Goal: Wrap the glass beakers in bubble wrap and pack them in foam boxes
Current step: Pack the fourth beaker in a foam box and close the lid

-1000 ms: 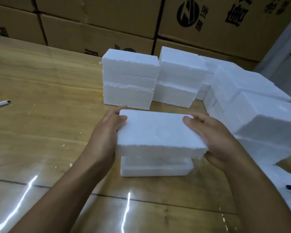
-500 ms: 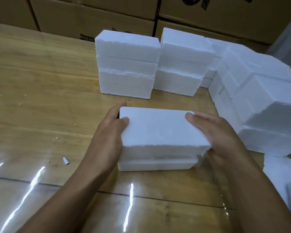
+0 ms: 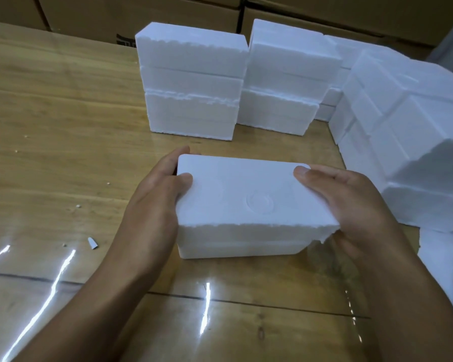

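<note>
A white foam lid (image 3: 249,194) lies on top of the white foam box base (image 3: 241,248) in the middle of the wooden table. My left hand (image 3: 154,205) grips the lid's left end, thumb on top and fingers round the far corner. My right hand (image 3: 351,205) holds the right end, with the thumb laid on top and the fingers under the near right corner. The lid's near edge overhangs the base slightly. No beaker or bubble wrap shows; the box hides whatever is inside it.
Two stacks of closed foam boxes (image 3: 194,84) (image 3: 285,79) stand behind, and more foam boxes (image 3: 408,131) are piled along the right. Cardboard cartons (image 3: 141,17) line the back. A small white cap (image 3: 92,243) and foam crumbs lie at the left on the glossy table (image 3: 50,113).
Both hands have lowered the lid onto the base; the gap between the two has closed. The view has tilted down and nearer.
</note>
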### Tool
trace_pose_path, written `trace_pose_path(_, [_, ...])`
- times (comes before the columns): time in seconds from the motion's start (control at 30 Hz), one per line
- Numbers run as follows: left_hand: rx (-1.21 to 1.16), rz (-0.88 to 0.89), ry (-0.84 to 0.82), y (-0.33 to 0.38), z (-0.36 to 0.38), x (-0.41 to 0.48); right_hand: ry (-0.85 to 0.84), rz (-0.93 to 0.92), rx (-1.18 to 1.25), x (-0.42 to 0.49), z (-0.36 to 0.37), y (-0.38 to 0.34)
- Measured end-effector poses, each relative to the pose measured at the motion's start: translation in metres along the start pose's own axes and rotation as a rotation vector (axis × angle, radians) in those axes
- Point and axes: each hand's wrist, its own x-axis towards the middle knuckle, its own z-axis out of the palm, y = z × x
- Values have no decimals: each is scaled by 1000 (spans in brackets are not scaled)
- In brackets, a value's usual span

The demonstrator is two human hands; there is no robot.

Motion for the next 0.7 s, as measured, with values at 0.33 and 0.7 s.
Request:
trace_pose_path(0.33, [62,10,-19,-9,3,6,-2,-13,8,4,5,9])
trace_pose_path(0.7, [151,12,-64,-24,-6,12,-30,-45,16,4,4,21])
